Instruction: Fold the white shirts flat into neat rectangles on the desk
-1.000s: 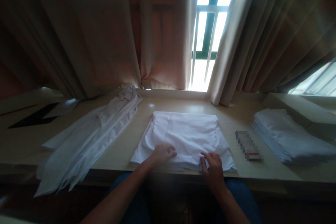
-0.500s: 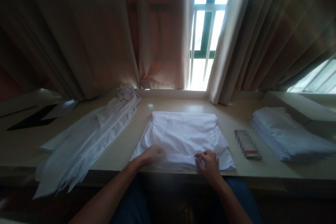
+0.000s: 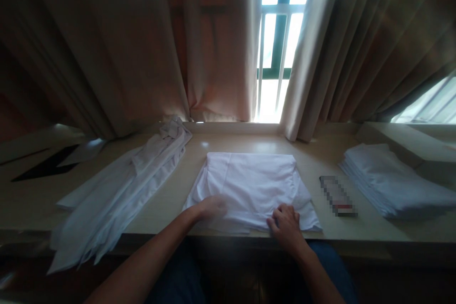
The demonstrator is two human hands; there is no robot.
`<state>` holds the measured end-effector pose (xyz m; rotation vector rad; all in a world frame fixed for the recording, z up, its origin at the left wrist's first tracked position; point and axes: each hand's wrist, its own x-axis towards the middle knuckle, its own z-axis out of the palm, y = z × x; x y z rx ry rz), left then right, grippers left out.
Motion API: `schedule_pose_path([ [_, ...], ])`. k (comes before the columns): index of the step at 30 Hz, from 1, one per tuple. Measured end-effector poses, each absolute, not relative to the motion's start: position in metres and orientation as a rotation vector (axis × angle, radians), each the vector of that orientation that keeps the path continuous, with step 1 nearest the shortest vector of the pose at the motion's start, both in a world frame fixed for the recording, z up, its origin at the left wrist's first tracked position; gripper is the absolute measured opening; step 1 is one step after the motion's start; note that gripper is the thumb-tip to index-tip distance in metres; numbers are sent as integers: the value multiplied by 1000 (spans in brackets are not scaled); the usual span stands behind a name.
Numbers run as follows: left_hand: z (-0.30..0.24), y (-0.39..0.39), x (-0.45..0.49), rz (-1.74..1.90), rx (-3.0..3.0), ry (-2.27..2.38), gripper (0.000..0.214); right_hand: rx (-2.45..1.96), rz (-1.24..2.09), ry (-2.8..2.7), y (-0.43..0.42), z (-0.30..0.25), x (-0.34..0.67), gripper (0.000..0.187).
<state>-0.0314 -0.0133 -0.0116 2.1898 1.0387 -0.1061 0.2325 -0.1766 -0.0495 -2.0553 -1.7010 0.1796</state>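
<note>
A folded white garment (image 3: 249, 180) lies flat on the table in front of me, wrinkled, its lower corners spreading out at both sides. My left hand (image 3: 213, 208) rests over its near left part, smeared by motion, so its fingers cannot be made out. At the near right edge, my right hand (image 3: 285, 221) has its fingers curled and the thumb drawn in, closed on the cloth. Both hands partly cover the garment's near edge.
Left of me a heap of loose white garments (image 3: 124, 180) hangs over the edge of the table (image 3: 356, 232). A stack of folded white cloth (image 3: 388, 180) sits at right, with a pixelated flat object (image 3: 337, 194) beside it. Curtains (image 3: 221, 47) and a window stand behind.
My right hand's fingers have curled in from a more spread pose and moved slightly right. The left hand stays near the same spot, still blurred. The garment's near left edge has shifted slightly.
</note>
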Motion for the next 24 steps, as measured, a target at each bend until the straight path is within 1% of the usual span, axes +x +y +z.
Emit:
schedule_pose_path([
  [3,-9,-22,-33,-32,2245,1099,19,-1993,134,-1662,-184,-48,238,12],
  [8,6,-45,-22,137,2328,1282,25,-1922,20,-1599,-210,-42,244,16],
  [9,8,-52,-15,204,2386,1286,27,-1911,25,-1628,-216,-42,243,16],
  [11,9,-68,3,298,2560,1128,37,-1884,51,-1701,-226,-42,240,17],
  [14,-4,-91,30,184,2772,757,57,-1886,17,-1703,-237,-44,239,21],
  [17,-23,-100,43,12,2830,726,67,-1967,-67,-1596,-244,-49,250,20],
  [20,-31,-98,47,-1,2845,773,65,-2015,-118,-1522,-244,-52,270,18],
  [24,-24,-95,64,253,2867,798,54,-2099,-180,-1309,-221,-37,299,26],
])
